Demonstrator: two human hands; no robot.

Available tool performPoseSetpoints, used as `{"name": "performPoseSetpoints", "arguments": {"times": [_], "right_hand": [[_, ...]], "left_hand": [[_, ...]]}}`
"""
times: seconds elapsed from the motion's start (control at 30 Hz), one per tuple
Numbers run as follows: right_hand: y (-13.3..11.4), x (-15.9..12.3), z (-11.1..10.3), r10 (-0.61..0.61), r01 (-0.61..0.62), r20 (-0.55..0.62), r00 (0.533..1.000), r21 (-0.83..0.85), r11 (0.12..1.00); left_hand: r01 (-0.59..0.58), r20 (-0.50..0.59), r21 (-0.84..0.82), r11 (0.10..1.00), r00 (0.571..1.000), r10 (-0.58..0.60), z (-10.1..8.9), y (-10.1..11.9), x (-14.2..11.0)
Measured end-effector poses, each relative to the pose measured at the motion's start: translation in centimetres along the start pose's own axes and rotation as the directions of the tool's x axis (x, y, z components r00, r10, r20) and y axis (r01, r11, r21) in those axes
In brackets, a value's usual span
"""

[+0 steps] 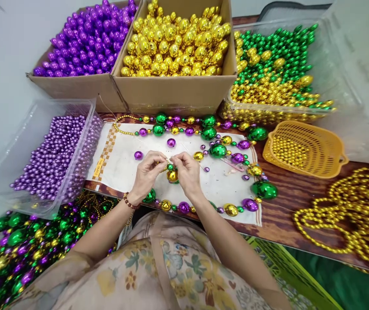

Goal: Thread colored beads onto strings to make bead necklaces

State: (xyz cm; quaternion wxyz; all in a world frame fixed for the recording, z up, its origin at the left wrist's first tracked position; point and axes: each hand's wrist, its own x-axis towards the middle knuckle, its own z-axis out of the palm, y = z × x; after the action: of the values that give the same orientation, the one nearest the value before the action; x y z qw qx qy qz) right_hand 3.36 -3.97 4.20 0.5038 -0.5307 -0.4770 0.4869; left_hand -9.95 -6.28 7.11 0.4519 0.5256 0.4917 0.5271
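Observation:
My left hand (146, 173) and my right hand (188, 173) meet over a white cloth (120, 161), each closed in a pinch on the thread of a bead strand. Just below the fingertips hang a small green bead (170, 166) and a larger gold bead (172, 175). The thread is too thin to make out clearly between the fingers. The rest of the bead strand (184, 207), in purple, green and gold, curves round the cloth in a loop. Loose purple beads (171, 142) lie beyond my hands.
Behind stand cardboard boxes of purple beads (84, 41) and gold beads (174, 43). A clear tub (90, 125) holds small purple beads; another tub (275, 107) holds green and gold ones. At right are a yellow basket (320, 150) and piled gold strands (362, 211). Finished-looking strands (19, 249) lie lower left.

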Motion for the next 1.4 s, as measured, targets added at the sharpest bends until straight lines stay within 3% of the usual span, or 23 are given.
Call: {"name": "performPoseSetpoints", "arguments": {"times": [0.17, 0.33, 0.5, 0.63, 0.77, 0.83, 0.97, 1.07, 1.23, 1.33, 1.4], "right_hand": [[0.7, -0.4, -0.1, -0.085, 0.088, 0.026, 0.996, -0.127, 0.988], [1.4, -0.6, -0.2, -0.016, 0.019, 0.075, 0.997, -0.048, 0.999], [1.6, -0.8, -0.4, 0.008, -0.010, 0.050, 0.999, 0.039, 0.999], [1.4, -1.5, -1.0, -0.018, 0.022, -0.049, 0.999, 0.078, 0.997], [1.5, -2.5, -1.6, -0.167, 0.168, -0.040, 0.985, 0.019, 0.986], [1.8, -3.0, -1.8, -0.188, 0.188, -0.030, 0.982, 0.007, 0.982], [2.2, -2.9, -2.0, -0.107, 0.109, -0.087, 0.990, 0.023, 0.994], [1.9, -1.7, -1.8, -0.147, 0.147, -0.062, 0.987, 0.003, 0.989], [1.1, 0.9, -1.1, -0.294, 0.293, 0.014, 0.956, -0.130, 0.947], [1.0, 1.6, -1.4, -0.148, 0.175, 0.169, 0.974, -0.156, 0.972], [1.0, 1.6, -2.0, -0.072, 0.115, 0.347, 0.935, -0.103, 0.988]], "left_hand": [[0.076, 0.150, -0.032, 0.997, 0.986, -0.070, -1.2, 0.6, 1.2], [0.176, 0.230, -0.023, 0.984, 0.959, -0.166, -2.3, 0.5, 2.8], [0.334, 0.281, -0.218, 0.917, 0.921, -0.269, -1.9, 0.5, 3.7], [0.530, 0.344, -0.198, 0.824, 0.825, -0.448, -1.9, 0.5, 4.3], [0.661, 0.382, -0.183, 0.727, 0.730, -0.568, -2.1, -0.1, 5.2], [0.693, 0.397, -0.155, 0.704, 0.696, -0.598, -2.1, -0.3, 5.6], [0.712, 0.455, -0.056, 0.700, 0.643, -0.617, -1.9, -0.2, 5.7], [0.690, 0.531, 0.031, 0.723, 0.602, -0.596, -1.7, -0.1, 5.6], [0.612, 0.593, 0.073, 0.787, 0.608, -0.528, -1.4, 0.1, 5.5], [0.565, 0.576, 0.039, 0.824, 0.661, -0.480, -1.5, 0.7, 5.5], [0.539, 0.552, 0.020, 0.842, 0.696, -0.458, -1.7, 1.1, 5.6]]}}
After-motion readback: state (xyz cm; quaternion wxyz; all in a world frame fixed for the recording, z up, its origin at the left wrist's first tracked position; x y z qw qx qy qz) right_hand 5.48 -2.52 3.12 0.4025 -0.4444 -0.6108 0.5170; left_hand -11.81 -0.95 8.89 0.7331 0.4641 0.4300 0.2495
